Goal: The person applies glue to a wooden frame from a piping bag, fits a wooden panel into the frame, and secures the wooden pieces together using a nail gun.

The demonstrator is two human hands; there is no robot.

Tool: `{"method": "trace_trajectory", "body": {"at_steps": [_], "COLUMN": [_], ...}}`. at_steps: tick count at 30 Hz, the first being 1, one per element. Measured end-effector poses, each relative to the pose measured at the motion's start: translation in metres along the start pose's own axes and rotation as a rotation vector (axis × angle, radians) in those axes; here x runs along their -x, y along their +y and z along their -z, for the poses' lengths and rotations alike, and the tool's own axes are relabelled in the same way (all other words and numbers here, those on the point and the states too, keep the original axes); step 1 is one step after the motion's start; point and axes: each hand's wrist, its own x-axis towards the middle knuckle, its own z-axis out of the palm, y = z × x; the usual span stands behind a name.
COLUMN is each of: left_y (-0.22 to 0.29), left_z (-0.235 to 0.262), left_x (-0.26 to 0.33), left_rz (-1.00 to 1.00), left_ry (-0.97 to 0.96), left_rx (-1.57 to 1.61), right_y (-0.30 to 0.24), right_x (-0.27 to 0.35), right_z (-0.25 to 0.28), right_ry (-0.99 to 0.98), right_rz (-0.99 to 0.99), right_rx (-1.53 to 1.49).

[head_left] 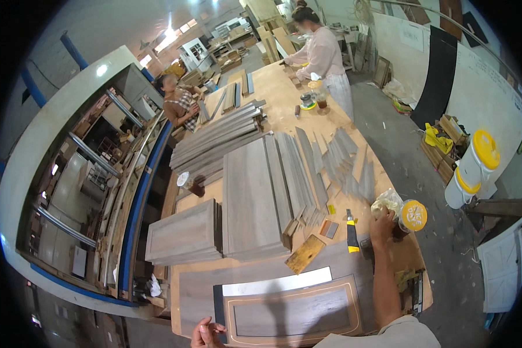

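Note:
My right hand (381, 227) reaches to the table's right edge, fingers closed on a crumpled pale cloth (387, 202) with clear plastic around it. A drink cup with a yellow lid (413, 216) stands right beside that hand. My left hand (206, 334) is at the near edge, fingers loosely bent and apart, with nothing visible in it. It is by the left end of a grey wood-grain panel (290, 316) with a light inlaid border line. Along the panel's far side lie a white strip (278, 282) and a dark strip (218, 304).
A yellow-black utility knife (352, 232), a sanding block (329, 229) and a wooden board (305, 254) lie beyond the panel. Stacked grey panels (249, 197) and loose strips (336, 151) cover the table. Another cup (191, 184) stands left. Two people (325, 55) work farther off.

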Motion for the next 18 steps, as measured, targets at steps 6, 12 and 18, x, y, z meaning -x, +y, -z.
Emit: {"method": "trace_trajectory", "body": {"at_steps": [6, 12, 18], "left_y": [-0.014, -0.034, -0.032], "left_z": [0.0, -0.007, -0.05], "left_x": [0.006, 0.001, -0.001], "left_rz": [0.026, 0.038, 0.066], "left_ry": [0.0, -0.059, -0.269], "left_rx": [0.018, 0.019, 0.067], "right_y": [-0.012, -0.005, -0.093], "right_x": [0.048, 0.076, 0.087], "right_z": [0.044, 0.072, 0.165], "right_ry": [-0.001, -0.152, -0.526], "right_rz": [0.089, -0.04, -0.387], "right_rx": [-0.194, -0.459, -1.541]}}
